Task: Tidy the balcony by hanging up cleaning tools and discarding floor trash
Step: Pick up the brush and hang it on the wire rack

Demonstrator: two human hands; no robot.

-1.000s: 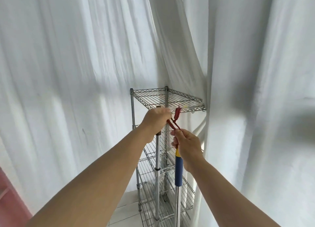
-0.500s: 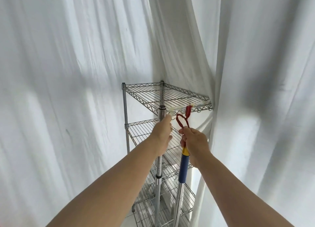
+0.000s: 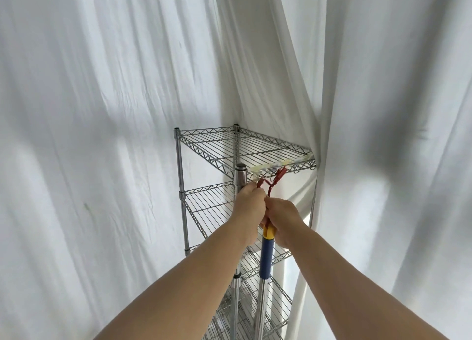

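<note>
In the head view, a wire shelf rack (image 3: 245, 150) stands in the middle of the frame, in a corner made by white curtains (image 3: 102, 109). Just below its top shelf, the left hand (image 3: 249, 204) pinches the red loop cord (image 3: 268, 185), and the right hand (image 3: 284, 218) is closed around the top of the mop handle (image 3: 265, 258), which has a blue and yellow grip and goes down toward the lower edge of the frame. The upper end of the cord reaches a small hook (image 3: 279, 172) under the front edge of the top shelf, so I judge that the hanging of this tool is almost done but not yet released. The floor trash is not in view, so that part seems left. The mop head is cut off below, and whether the loop really sits on the hook is hard to see.
</note>
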